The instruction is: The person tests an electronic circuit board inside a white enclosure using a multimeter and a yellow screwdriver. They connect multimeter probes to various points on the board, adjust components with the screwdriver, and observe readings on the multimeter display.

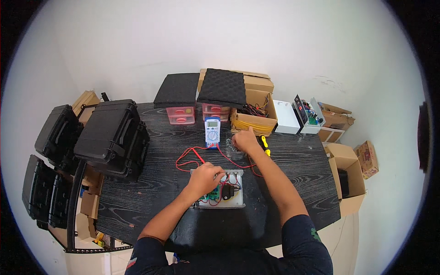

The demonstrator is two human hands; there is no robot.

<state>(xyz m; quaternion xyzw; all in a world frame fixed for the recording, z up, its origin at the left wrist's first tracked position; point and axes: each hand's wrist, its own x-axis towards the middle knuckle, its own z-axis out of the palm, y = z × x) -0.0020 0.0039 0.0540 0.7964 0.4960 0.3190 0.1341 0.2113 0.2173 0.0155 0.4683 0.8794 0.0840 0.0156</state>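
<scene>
- Open grey enclosure (219, 190) lies flat on the black wood-grain table (137, 201), directly in front of the person; a green circuit board (211, 196) and a black block-shaped component (227, 191) show inside, with red wiring over them.
- Left hand (205, 178) rests on the enclosure's upper left corner, fingers curled downward as if pinching something at the board. A red probe lead (198, 156) runs toward it, so a probe grip seems likely, but the tip itself is hidden under the knuckles.
- Right hand (245, 139) reaches farther out, just right of the multimeter (211, 132), fingers bunched over a small dark, glinting item (233, 145) on the table. Cannot tell whether it actually grips it.
- Multimeter lies face up beyond the enclosure, display toward the person, probably so it reads at a glance; its red leads loop back across the table.
- Yellow-handled tools (265, 143) lie just beside the right wrist.
- Black hard cases (110, 137) are stacked along the left edge; cardboard boxes (256, 117) and small pink drawers (181, 114) line the far edge, foam pads on top.
</scene>
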